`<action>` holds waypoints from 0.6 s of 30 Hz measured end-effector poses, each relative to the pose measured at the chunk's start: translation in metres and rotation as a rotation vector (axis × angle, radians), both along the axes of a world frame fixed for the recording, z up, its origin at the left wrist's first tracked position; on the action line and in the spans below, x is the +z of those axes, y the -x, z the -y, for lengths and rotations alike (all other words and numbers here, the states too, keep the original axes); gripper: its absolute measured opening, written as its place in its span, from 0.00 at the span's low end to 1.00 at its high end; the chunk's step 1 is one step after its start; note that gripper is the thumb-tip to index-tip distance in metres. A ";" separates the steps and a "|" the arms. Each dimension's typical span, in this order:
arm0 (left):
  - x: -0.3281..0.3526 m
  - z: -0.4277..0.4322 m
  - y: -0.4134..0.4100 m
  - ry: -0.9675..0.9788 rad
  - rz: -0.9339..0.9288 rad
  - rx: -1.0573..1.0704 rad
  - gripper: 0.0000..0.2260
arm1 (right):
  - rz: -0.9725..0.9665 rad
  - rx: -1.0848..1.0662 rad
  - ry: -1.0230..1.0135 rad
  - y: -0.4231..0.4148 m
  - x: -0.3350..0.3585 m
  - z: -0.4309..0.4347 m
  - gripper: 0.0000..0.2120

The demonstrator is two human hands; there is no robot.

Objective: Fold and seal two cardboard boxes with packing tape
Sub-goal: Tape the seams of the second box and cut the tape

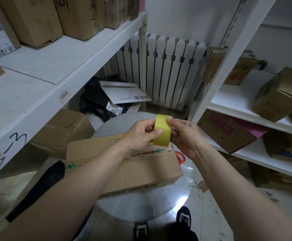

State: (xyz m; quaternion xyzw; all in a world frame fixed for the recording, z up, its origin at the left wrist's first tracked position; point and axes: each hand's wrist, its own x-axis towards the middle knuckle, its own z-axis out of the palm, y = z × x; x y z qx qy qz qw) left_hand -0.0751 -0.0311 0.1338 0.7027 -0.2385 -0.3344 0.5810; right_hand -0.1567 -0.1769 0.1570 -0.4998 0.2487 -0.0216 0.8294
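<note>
white storage shelves [68, 63] run along both sides of a narrow room, loaded with cardboard cartons, and a white radiator [167, 66] stands against the far wall. a white envelope [124, 93] leans on a black bag in the corner beside it. between the shelves is a round grey table [141, 211], and a cardboard box [138, 171] lies flat on it with its top flaps folded down and meeting along a seam that carries green stickers. orange scissor handles [180, 158] stick out just past the box's right end.

above the box, both hands hold a roll of yellow tape [162, 131] on edge. the left hand [138, 134] grips it from the left, thumb pressed on the outer face and fingers curled in behind. the right hand [185, 134] grips the other side, thumb tip at the roll's upper edge and fingers wrapped behind it. the roll is clear of the box, not touching it. two black shoes [183, 218] with white laces show on the floor by the near edge of the table.
</note>
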 end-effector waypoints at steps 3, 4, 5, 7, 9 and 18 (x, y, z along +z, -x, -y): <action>0.001 0.000 0.000 0.014 0.005 0.045 0.11 | 0.084 0.068 0.008 0.002 0.000 0.001 0.11; 0.001 0.000 -0.001 0.019 0.017 0.058 0.10 | 0.108 0.088 0.021 0.002 -0.002 0.002 0.11; 0.001 0.000 -0.001 0.020 0.032 0.067 0.09 | 0.126 0.101 0.031 0.003 -0.003 0.002 0.11; 0.002 0.000 -0.001 0.024 0.068 0.072 0.09 | 0.152 0.113 0.057 0.003 -0.006 0.004 0.15; 0.004 0.000 -0.001 0.038 0.099 0.060 0.11 | 0.158 0.102 0.057 0.002 -0.009 0.005 0.16; 0.005 0.002 0.002 0.054 0.167 0.062 0.13 | 0.185 0.050 -0.032 0.001 -0.013 0.004 0.15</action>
